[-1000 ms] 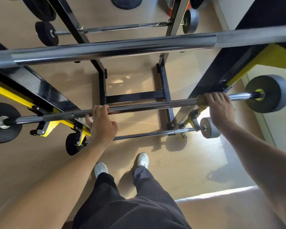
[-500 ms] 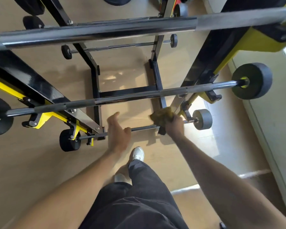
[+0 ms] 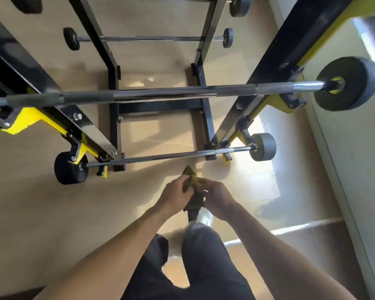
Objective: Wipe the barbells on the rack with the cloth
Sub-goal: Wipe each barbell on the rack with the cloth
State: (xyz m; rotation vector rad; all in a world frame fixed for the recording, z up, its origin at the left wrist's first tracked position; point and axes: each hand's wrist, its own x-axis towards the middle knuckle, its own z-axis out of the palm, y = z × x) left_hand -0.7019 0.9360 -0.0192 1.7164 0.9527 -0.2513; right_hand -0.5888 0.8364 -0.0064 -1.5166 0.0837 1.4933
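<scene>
A crumpled yellow-brown cloth [image 3: 192,182] hangs between both hands in front of my legs. My left hand [image 3: 175,194] grips its left side and my right hand [image 3: 218,198] grips its right side. Both hands are off the bars, below the lowest barbell [image 3: 171,155], a thin bar with small black weights resting on the rack's bottom hooks. Above it a thicker barbell [image 3: 160,95] with a large black weight at the right end spans the black and yellow rack [image 3: 268,61]. A further small barbell [image 3: 147,38] sits on the far side.
The rack's black base frame [image 3: 115,118] stands on a light wood floor. A pale wall [image 3: 351,169] runs along the right, with a bright patch of sunlight on the floor beside it. My dark trousers and white shoe [image 3: 205,217] are below the hands.
Both hands left the middle barbell, dropped toward the lowest bar, then drew back together. The cloth, first pressed on the bar by my right hand, is now held by both hands.
</scene>
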